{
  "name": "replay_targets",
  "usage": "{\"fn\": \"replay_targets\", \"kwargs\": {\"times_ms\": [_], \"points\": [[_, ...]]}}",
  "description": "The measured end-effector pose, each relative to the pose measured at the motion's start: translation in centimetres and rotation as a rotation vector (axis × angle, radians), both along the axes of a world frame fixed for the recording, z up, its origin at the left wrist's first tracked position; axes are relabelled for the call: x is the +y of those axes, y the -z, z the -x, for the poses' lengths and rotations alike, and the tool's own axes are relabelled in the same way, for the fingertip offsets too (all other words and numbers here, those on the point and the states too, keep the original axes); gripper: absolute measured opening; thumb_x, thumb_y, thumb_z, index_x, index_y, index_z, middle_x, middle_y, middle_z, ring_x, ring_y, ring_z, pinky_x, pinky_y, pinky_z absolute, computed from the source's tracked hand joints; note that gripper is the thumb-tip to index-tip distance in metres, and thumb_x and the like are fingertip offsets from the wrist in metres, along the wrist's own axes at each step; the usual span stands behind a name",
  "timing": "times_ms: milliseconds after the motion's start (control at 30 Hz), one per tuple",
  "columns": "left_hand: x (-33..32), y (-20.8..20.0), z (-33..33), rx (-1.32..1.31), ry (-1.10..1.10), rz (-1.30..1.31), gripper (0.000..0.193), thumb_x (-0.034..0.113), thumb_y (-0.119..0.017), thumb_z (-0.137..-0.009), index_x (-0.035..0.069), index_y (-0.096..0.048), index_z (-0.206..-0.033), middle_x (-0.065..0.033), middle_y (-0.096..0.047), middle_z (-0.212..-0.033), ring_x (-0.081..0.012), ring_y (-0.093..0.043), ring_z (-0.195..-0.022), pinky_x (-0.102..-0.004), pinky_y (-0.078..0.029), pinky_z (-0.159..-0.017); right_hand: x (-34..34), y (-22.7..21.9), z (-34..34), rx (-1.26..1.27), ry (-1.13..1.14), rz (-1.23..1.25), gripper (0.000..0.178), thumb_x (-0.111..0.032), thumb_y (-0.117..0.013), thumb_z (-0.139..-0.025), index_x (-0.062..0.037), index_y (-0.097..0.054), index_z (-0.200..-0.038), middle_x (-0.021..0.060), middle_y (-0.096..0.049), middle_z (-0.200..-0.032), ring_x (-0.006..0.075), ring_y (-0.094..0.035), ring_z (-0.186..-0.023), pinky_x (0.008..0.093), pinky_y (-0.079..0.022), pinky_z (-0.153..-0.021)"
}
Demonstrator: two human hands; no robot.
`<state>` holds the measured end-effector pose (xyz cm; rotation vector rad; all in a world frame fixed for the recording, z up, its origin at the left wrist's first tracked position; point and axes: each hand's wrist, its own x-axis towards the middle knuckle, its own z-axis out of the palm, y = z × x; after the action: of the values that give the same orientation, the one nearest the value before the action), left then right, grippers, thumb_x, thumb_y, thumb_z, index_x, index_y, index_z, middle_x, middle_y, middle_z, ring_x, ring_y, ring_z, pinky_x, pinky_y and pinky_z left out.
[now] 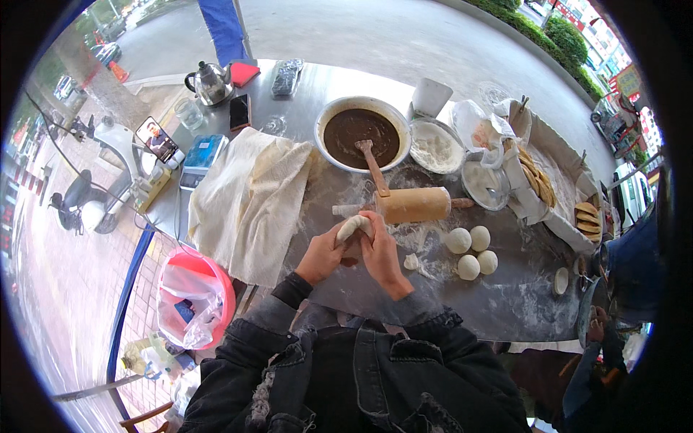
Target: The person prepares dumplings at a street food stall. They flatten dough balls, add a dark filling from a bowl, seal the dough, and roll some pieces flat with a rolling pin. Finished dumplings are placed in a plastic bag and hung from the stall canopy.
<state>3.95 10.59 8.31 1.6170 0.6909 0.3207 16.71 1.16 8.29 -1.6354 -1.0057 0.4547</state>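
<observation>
Both my hands close around a piece of pale dough (354, 226), bent in an arch above the floured metal table. My left hand (320, 257) grips its left end, and my right hand (382, 258) its right end. Some brown matter shows between the hands, below the dough. Just beyond them lies a thick wooden rolling pin (414, 206). A wooden spatula (374, 167) leans from it into a bowl (323, 147) of dark brown paste. Several round dough balls (468, 268) sit right of my right hand, with a small dough scrap (412, 262) nearer.
A cream cloth (249, 198) covers the table's left part. Behind stand a kettle (211, 84), a glass (189, 113) and phones (240, 112). Flour bowls (436, 147) and a cloth-lined tray of flatbreads (534, 177) are at right. A pink bucket (224, 299) stands below left; another person's hand (596, 325) shows lower right.
</observation>
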Motion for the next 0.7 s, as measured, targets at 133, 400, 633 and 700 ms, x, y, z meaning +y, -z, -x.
{"fn": "replay_targets", "kwargs": {"times_ms": [133,400,633,700], "points": [[2.9,-0.2,-0.2,-0.208,0.05,0.434,0.041,0.02,-0.061,-0.095,0.005,-0.049,-0.131,-0.0084,-0.06,-0.123,-0.0204,-0.062,-0.106,-0.0373,-0.054,-0.092,2.9,-1.9,-0.1,-0.052,-0.021,0.026,0.028,-0.008,-0.061,-0.091,-0.0034,-0.053,-0.118,0.0142,-0.064,-0.101,0.0283,-0.064,-0.092,0.0341,-0.049,-0.081],[6.9,0.1,-0.4,-0.425,0.003,0.966,0.041,0.01,-0.058,-0.095,0.003,-0.044,-0.133,-0.0132,-0.056,-0.126,-0.0265,-0.061,-0.111,-0.034,-0.054,-0.092,6.9,-5.6,-6.4,-0.83,0.063,0.502,0.045,-0.021,-0.066,-0.085,-0.0048,-0.046,-0.122,0.0211,-0.062,-0.101,0.0417,-0.062,-0.091,0.0496,-0.048,-0.079],[9.1,1.3,-1.7,-0.42,-0.001,0.971,0.037,0.011,-0.052,-0.098,0.004,-0.044,-0.134,-0.0142,-0.057,-0.127,-0.0293,-0.061,-0.113,-0.0367,-0.052,-0.095,13.0,-6.3,-12.8,-0.8,-0.069,0.788,0.035,-0.012,-0.046,-0.089,-0.0094,-0.054,-0.123,0.022,-0.065,-0.098,0.0413,-0.064,-0.091,0.0502,-0.051,-0.076],[9.5,1.7,-2.3,-0.451,0.006,0.978,0.036,0.011,-0.051,-0.099,0.004,-0.045,-0.133,-0.0141,-0.057,-0.127,-0.0288,-0.06,-0.115,-0.0373,-0.052,-0.095,13.2,-8.8,-15.1,-0.744,-0.195,0.771,0.031,-0.013,-0.048,-0.088,-0.0082,-0.064,-0.113,0.0202,-0.068,-0.098,0.0371,-0.065,-0.091,0.0488,-0.051,-0.079]]}}
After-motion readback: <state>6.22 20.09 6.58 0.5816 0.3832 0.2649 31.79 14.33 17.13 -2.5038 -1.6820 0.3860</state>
